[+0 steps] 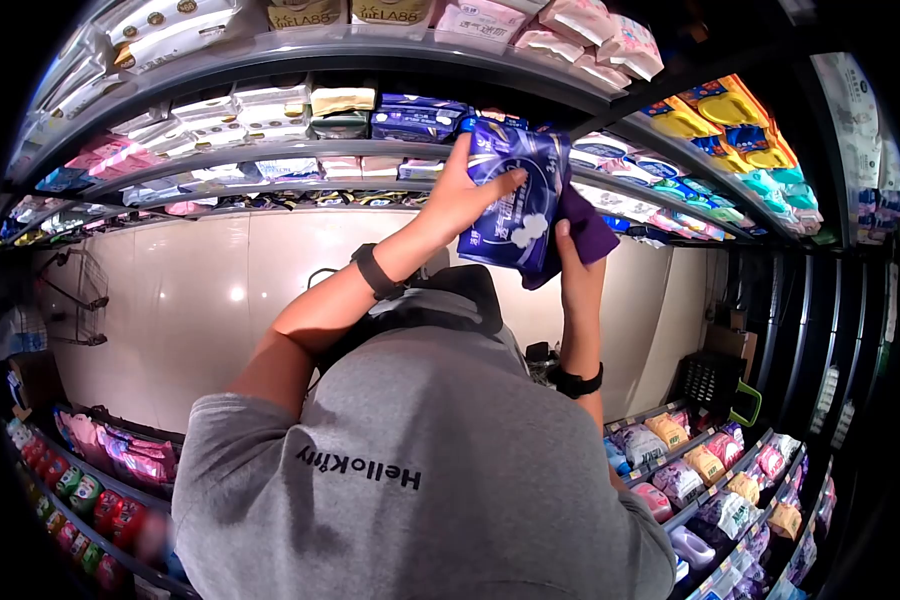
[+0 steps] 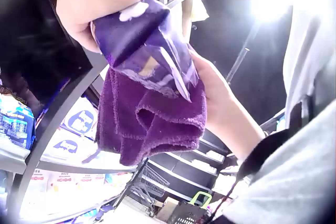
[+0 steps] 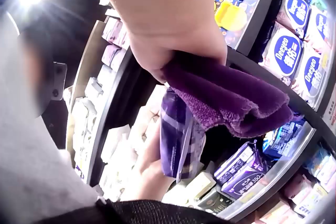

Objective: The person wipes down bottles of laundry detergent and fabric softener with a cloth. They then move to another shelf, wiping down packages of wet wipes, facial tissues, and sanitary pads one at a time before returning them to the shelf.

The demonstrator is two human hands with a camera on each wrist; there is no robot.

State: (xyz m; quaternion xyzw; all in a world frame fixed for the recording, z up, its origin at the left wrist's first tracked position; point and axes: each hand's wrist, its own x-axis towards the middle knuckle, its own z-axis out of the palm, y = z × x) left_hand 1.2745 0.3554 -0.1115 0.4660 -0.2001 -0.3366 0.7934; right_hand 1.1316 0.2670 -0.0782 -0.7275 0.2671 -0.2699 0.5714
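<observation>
My left hand (image 1: 460,195) grips a glossy purple sanitary pad pack (image 1: 510,215) with white lettering and a cloud print, its thumb across the front. The pack is held upright in front of the shelves. In my right hand (image 1: 582,262) is a folded dark purple cloth (image 1: 590,228), close against the pack's right side. The left wrist view shows the soft fuzzy cloth (image 2: 152,121) hanging below the pack's end (image 2: 142,45). In the right wrist view my right hand (image 3: 178,50) pinches the bunched cloth (image 3: 231,100), its fingertips hidden behind the cloth and wrist.
Curved shelves (image 1: 300,150) full of packs run across the front, with similar purple packs (image 3: 244,171) on one. Behind stand lower shelves with bagged goods (image 1: 710,470) and bottles (image 1: 100,505). A wire cart (image 1: 75,290) stands at the left, a black basket (image 1: 708,378) at the right.
</observation>
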